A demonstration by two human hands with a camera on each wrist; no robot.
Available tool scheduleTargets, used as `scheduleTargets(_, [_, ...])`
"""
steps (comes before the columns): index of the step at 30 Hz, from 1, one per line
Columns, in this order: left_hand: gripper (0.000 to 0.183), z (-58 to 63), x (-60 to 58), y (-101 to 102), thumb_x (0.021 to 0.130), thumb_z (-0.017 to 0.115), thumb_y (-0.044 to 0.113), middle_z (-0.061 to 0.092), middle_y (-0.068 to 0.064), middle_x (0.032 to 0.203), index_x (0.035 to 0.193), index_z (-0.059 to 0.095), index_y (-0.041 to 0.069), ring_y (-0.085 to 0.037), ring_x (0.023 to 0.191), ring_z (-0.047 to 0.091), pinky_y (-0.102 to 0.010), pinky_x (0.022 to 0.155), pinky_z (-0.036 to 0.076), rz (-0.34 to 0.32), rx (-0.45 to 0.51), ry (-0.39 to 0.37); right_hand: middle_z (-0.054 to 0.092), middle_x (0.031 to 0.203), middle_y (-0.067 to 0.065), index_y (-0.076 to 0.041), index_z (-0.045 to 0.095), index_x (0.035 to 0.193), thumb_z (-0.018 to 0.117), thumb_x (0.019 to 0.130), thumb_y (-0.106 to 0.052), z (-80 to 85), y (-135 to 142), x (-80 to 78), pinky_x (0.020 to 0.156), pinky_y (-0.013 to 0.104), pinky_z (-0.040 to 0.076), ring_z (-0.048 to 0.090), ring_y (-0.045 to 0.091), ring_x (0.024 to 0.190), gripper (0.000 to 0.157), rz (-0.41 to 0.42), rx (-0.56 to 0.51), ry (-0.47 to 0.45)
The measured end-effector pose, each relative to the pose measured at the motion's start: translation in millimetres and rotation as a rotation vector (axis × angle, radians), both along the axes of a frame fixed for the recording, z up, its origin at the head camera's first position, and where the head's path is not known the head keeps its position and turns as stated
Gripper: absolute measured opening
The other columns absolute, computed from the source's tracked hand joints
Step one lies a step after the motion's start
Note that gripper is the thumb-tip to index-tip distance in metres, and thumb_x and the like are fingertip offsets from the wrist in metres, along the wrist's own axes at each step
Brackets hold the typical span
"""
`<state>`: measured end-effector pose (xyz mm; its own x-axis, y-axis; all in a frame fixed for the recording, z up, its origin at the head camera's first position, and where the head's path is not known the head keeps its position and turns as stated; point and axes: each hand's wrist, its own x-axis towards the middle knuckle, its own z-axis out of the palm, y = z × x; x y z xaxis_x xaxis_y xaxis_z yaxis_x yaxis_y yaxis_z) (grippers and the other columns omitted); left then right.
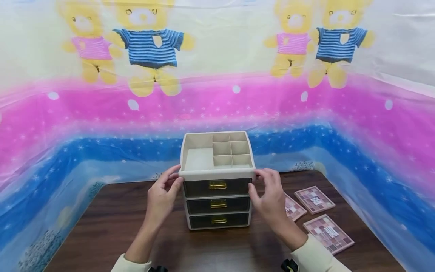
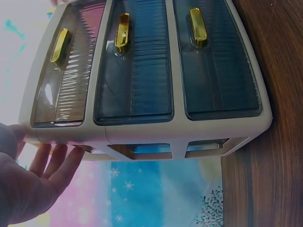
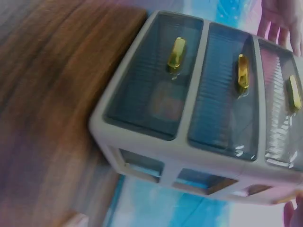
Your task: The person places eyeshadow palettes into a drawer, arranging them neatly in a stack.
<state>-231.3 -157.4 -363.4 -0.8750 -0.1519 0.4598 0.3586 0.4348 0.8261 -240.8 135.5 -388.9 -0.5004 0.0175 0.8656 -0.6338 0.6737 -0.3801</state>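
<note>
A cream desktop drawer organizer (image 1: 217,173) stands upright on the dark wooden table, its three smoky see-through drawers facing me. Each drawer front carries a gold handle (image 1: 218,185), and all three drawers are closed. Its top tray has one large compartment at left and several small ones at right. My left hand (image 1: 160,196) grips the upper left corner, thumb at the front edge and fingers along the side. On the opposite upper corner, my right hand (image 1: 271,196) holds it the same way, thumb beside the top drawer. Side cutouts of the organizer (image 2: 177,150) show in the left wrist view.
Three pinkish checkered flat square cases lie right of the organizer: one farther back (image 1: 314,200), one nearer (image 1: 328,233), and one partly behind my right hand (image 1: 295,208). A printed cloth (image 1: 217,102) with bears surrounds the table (image 1: 112,219).
</note>
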Motion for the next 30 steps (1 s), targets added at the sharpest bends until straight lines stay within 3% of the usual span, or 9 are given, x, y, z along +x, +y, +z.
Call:
scheduleTargets(3, [0.038,2.5,-0.7,1,0.101,0.066,0.029,0.074,-0.011,0.119,0.138,0.065,0.022,0.0,0.094,0.066,-0.012,0.079,0.053,-0.015,0.01,0.017,0.061,0.111,0.016,-0.003,0.069,0.114,0.076,0.079,-0.006,4.2,-12,3.3,0.085,0.04,0.052,0.059,0.03,0.1,0.036,0.004,0.111,0.138])
scheduleTargets(6, [0.037,4.2,-1.0,0,0.101,0.066,0.028,0.075,-0.01,0.117,0.137,0.066,0.022,0.0,0.092,0.065,-0.013,0.078,0.054,0.003,0.0,0.02,0.065,0.106,0.011,-0.007,0.072,0.112,0.074,0.079,-0.007,6.7,-28,5.2,0.078,0.042,0.051,0.061,0.028,0.097,0.033,0.008,0.265,0.238])
scheduleTargets(9, [0.036,4.8,-2.1,-2,0.1,0.067,0.028,0.076,-0.009,0.115,0.136,0.066,0.022,-0.001,0.09,0.065,-0.016,0.077,0.054,0.017,-0.016,0.024,0.067,0.104,0.007,-0.01,0.073,0.111,0.072,0.082,-0.008,7.9,-45,6.1,0.071,0.04,0.05,0.063,0.026,0.092,0.03,-0.022,0.412,0.297])
scheduleTargets(13, [0.037,5.0,-4.3,-1,0.101,0.066,0.029,0.076,-0.01,0.114,0.137,0.065,0.022,-0.006,0.09,0.065,-0.015,0.076,0.053,0.001,-0.034,0.033,0.069,0.102,0.005,-0.014,0.074,0.11,0.067,0.091,-0.008,8.5,-64,4.4,0.07,0.04,0.052,0.065,0.024,0.09,0.021,-0.097,0.525,0.336])
scheduleTargets(18, [0.038,3.5,-5.5,0,0.1,0.067,0.027,0.076,-0.01,0.113,0.137,0.065,0.021,-0.009,0.088,0.065,-0.017,0.074,0.052,-0.003,-0.036,0.033,0.07,0.096,0.001,-0.016,0.075,0.101,0.056,0.1,-0.011,7.0,-75,-2.2,0.068,0.039,0.05,0.064,0.023,0.085,0.02,-0.17,0.575,0.408])
scheduleTargets(22, [0.037,2.3,-5.3,0,0.1,0.068,0.025,0.076,-0.009,0.112,0.136,0.065,0.021,-0.008,0.085,0.064,-0.019,0.073,0.052,0.009,-0.031,0.034,0.069,0.093,0.0,-0.017,0.074,0.097,0.054,0.1,-0.01,6.1,-77,-6.6,0.066,0.037,0.048,0.063,0.023,0.083,0.022,-0.194,0.578,0.452])
scheduleTargets(30, [0.038,1.5,-3.1,0,0.101,0.066,0.029,0.075,-0.011,0.113,0.138,0.064,0.022,-0.011,0.087,0.065,-0.017,0.074,0.054,-0.012,-0.038,0.017,0.069,0.09,-0.001,-0.017,0.074,0.095,0.054,0.1,-0.01,5.4,-75,-0.4,0.066,0.037,0.048,0.061,0.021,0.079,0.022,-0.173,0.58,0.451])
